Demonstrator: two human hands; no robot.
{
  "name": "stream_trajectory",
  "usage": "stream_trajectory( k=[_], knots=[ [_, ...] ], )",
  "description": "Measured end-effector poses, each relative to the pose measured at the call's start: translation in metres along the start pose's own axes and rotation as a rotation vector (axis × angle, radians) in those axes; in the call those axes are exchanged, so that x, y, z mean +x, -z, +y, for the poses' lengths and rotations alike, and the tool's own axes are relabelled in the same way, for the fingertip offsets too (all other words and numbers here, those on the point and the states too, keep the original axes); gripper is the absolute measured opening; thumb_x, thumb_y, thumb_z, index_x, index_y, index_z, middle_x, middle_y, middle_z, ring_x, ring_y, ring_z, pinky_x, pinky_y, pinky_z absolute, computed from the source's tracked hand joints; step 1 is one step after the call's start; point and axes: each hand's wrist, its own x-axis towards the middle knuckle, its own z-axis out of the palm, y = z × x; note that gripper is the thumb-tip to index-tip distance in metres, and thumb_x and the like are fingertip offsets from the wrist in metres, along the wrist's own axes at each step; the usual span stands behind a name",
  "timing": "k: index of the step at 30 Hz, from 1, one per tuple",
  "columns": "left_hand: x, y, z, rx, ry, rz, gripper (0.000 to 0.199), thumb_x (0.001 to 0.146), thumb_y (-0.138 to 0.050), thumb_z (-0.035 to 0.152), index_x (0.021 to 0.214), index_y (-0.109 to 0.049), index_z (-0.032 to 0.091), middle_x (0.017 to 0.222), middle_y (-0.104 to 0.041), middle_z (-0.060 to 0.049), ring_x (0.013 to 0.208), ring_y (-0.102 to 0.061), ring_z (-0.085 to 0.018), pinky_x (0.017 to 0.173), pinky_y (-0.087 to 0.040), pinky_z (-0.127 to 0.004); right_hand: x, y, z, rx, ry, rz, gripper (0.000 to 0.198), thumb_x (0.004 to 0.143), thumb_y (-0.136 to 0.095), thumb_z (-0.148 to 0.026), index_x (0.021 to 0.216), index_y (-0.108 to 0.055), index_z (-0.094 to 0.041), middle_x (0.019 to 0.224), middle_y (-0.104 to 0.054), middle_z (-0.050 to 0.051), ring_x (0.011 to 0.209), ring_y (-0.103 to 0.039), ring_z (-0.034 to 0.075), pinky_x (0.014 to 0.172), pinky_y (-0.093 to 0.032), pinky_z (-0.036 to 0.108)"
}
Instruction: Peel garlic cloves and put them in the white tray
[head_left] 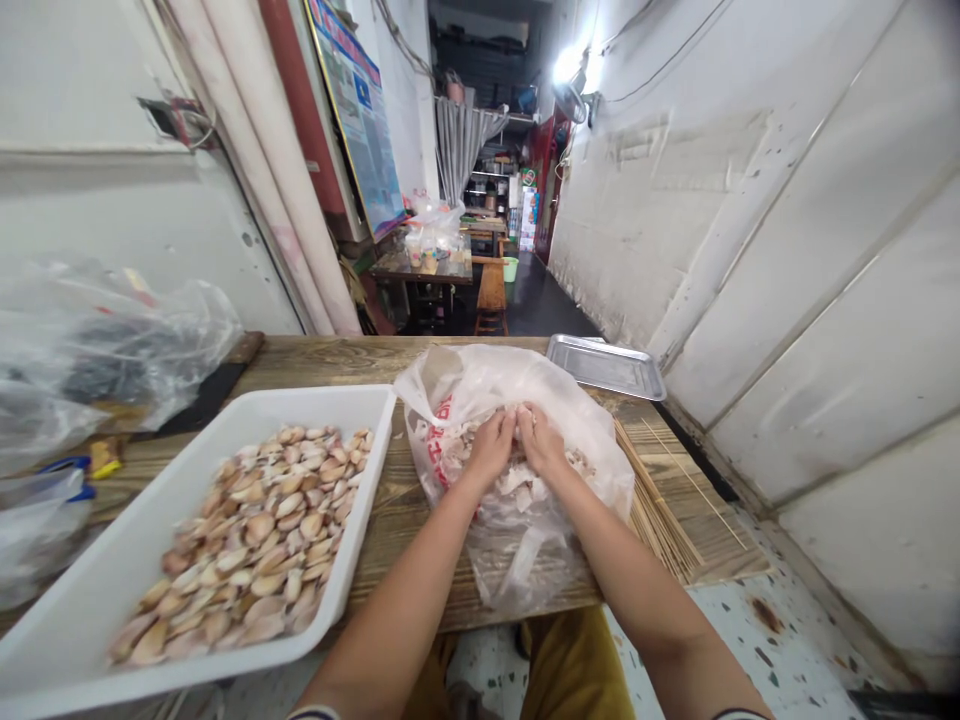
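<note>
A white plastic bag [600, 455] with red print lies wide open on the wooden table, papery garlic skins [523, 492] inside it. Over the skins, my left hand [491, 446] and my right hand [543, 441] meet at the fingertips. The fingers of both are closed and bent inward; whatever is between them is hidden. To the left of the bag stands a white plastic tub [379, 440], holding many loose unpeeled garlic cloves [262, 540].
Thin wooden skewers [660, 510] lie right of the bag. A metal tray [607, 367] rests at the table's far right corner. Clear plastic bags [135, 340] and a blue-handled tool [75, 475] sit on the left. A white wall [825, 300] runs along the right.
</note>
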Motion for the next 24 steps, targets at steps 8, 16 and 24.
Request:
stream_trajectory(
  k=[8,16,24],
  knots=[
    [-0.001,0.015,0.003,-0.373,0.073,-0.339,0.031,0.081,-0.043,0.046,0.073,-0.049,0.016,0.054,-0.045,0.004,0.046,-0.042,-0.008,0.046,-0.031,-0.021,0.002,0.018,-0.008,0.091,-0.048,-0.098,0.051,0.088,-0.023,-0.051,0.100,-0.059,-0.018,0.092,-0.064,0.007,0.091,-0.058,0.019,0.083,-0.041,0.029],
    [-0.001,0.017,0.008,-0.098,-0.055,-0.276,0.031,0.084,-0.037,0.037,0.060,-0.043,0.017,0.056,-0.050,0.001,0.056,-0.045,-0.012,0.056,-0.033,-0.024,0.007,0.023,-0.001,0.265,-0.047,-0.144,0.048,0.082,-0.036,-0.054,0.093,-0.063,-0.016,0.094,-0.064,0.006,0.096,-0.057,0.019,0.091,-0.039,0.031],
    [-0.003,0.011,0.007,0.048,-0.118,-0.193,0.045,0.088,-0.025,0.047,0.069,-0.053,0.017,0.067,-0.056,-0.003,0.065,-0.049,-0.015,0.064,-0.036,-0.026,0.002,0.023,-0.004,0.334,-0.136,-0.114,0.054,0.079,-0.037,-0.059,0.102,-0.062,-0.018,0.108,-0.062,0.007,0.110,-0.051,0.022,0.098,-0.034,0.035]
  ],
)
